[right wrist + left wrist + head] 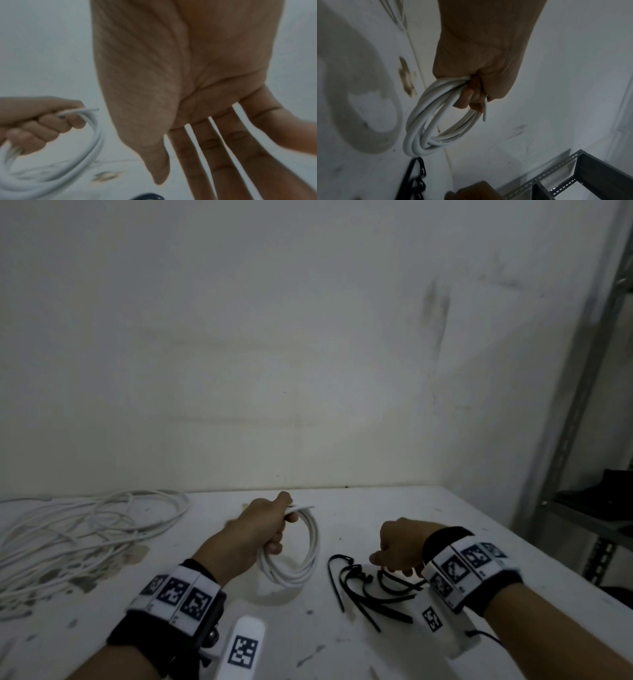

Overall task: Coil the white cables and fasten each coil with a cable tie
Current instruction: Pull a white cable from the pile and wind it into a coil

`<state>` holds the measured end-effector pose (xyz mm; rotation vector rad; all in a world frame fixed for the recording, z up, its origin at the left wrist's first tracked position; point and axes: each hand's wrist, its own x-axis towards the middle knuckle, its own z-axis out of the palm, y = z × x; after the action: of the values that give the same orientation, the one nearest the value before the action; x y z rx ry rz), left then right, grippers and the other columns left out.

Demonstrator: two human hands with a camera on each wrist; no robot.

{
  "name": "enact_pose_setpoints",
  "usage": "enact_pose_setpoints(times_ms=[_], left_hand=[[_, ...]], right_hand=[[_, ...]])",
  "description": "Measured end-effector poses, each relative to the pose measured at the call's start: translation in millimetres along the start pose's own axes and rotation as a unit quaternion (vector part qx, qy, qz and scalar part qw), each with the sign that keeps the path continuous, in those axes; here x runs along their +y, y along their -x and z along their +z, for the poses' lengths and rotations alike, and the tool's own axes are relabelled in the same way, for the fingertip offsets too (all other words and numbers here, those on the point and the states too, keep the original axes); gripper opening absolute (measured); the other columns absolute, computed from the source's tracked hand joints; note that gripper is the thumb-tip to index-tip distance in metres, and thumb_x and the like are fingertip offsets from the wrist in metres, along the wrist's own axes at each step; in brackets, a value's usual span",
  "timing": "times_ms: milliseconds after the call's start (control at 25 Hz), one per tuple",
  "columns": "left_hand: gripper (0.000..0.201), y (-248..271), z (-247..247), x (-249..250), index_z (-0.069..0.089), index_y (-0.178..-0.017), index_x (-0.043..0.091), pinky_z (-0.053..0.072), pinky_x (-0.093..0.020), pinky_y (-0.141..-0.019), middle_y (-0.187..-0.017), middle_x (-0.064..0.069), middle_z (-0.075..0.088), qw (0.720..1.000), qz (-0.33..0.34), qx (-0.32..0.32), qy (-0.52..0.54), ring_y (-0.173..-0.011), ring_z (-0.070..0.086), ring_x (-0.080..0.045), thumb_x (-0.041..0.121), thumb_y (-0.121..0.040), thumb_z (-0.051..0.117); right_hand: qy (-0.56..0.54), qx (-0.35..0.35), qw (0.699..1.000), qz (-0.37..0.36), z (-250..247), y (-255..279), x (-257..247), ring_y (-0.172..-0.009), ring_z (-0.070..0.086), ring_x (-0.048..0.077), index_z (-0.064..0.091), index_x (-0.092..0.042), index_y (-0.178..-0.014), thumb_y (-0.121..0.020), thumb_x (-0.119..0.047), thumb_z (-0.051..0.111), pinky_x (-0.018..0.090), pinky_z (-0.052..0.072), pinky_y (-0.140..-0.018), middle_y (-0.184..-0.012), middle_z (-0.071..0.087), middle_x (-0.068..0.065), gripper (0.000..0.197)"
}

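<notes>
My left hand (263, 529) grips a finished coil of white cable (312, 542) by its top, and the coil hangs just above the white table (445, 515). The left wrist view shows the fingers of that left hand (479, 67) wrapped round the coil (418, 121), with one cable end poking out. My right hand (397, 549) hovers over a heap of black cable ties (363, 590). Seen from the right wrist, the right hand (197, 81) has straight, spread fingers with nothing in it, beside the left hand (42, 121) and the coil (97, 135).
A tangled pile of loose white cables (68, 535) lies at the table's left. A metal shelf rack (589, 405) stands to the right, past the table's edge. The wall runs close behind the table. Stains mark the tabletop.
</notes>
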<state>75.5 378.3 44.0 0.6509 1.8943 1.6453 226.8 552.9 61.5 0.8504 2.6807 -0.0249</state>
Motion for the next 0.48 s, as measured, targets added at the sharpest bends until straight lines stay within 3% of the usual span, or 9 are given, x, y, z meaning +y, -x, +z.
enact_pose_setpoints(times_ms=[80, 200, 280, 360, 480], left_hand=[[0.039, -3, 19, 4, 0.056, -0.076, 0.005, 0.025, -0.021, -0.039, -0.049, 0.003, 0.029, 1.000, -0.006, -0.020, 0.013, -0.042, 0.024, -0.012, 0.030, -0.102, 0.042], [0.038, -6, 39, 8, 0.053, -0.077, 0.006, 0.023, -0.022, -0.041, -0.052, 0.004, 0.025, 0.998, -0.011, -0.050, 0.031, -0.044, 0.020, -0.013, 0.031, -0.102, 0.040], [0.037, -7, 47, 10, 0.052, -0.077, 0.006, 0.023, -0.023, -0.041, -0.053, 0.004, 0.024, 0.998, -0.013, -0.060, 0.032, -0.045, 0.020, -0.013, 0.031, -0.102, 0.041], [0.036, -8, 49, 11, 0.050, -0.076, 0.007, 0.023, -0.024, -0.041, -0.053, 0.004, 0.024, 0.997, -0.012, -0.063, 0.032, -0.045, 0.020, -0.013, 0.030, -0.102, 0.041], [0.035, -10, 47, 12, 0.048, -0.074, 0.009, 0.023, -0.024, -0.042, -0.054, 0.004, 0.023, 0.997, -0.006, -0.065, 0.032, -0.046, 0.019, -0.013, 0.030, -0.101, 0.041]], right_hand=[[0.000, 0.005, 1.000, 0.022, 12, -10, 8, -0.078, 0.055, 0.024, 0.058, -0.010, -0.089, -0.099, -0.046, 0.052, 0.032, 0.051, -0.081, -0.084, 0.055, 0.005, 0.038], [-0.003, 0.004, 0.999, 0.037, 27, -24, 15, -0.085, 0.057, 0.026, 0.050, -0.011, -0.079, -0.095, -0.039, 0.059, 0.031, 0.049, -0.077, -0.088, 0.057, 0.006, 0.034], [-0.023, 0.014, 0.999, 0.037, 34, -28, 17, -0.097, 0.061, 0.029, 0.055, -0.010, -0.098, -0.095, -0.029, 0.060, 0.032, 0.050, -0.081, -0.111, 0.060, 0.011, 0.020], [-0.047, 0.027, 0.997, 0.047, 37, -28, 22, -0.105, 0.060, 0.028, 0.055, -0.010, -0.117, -0.094, -0.025, 0.061, 0.032, 0.049, -0.085, -0.126, 0.056, 0.012, 0.028], [-0.104, 0.089, 0.989, 0.063, 33, -24, 30, -0.103, 0.062, 0.025, 0.055, -0.013, -0.107, -0.094, -0.032, 0.060, 0.029, 0.050, -0.081, -0.116, 0.059, 0.008, 0.024]])
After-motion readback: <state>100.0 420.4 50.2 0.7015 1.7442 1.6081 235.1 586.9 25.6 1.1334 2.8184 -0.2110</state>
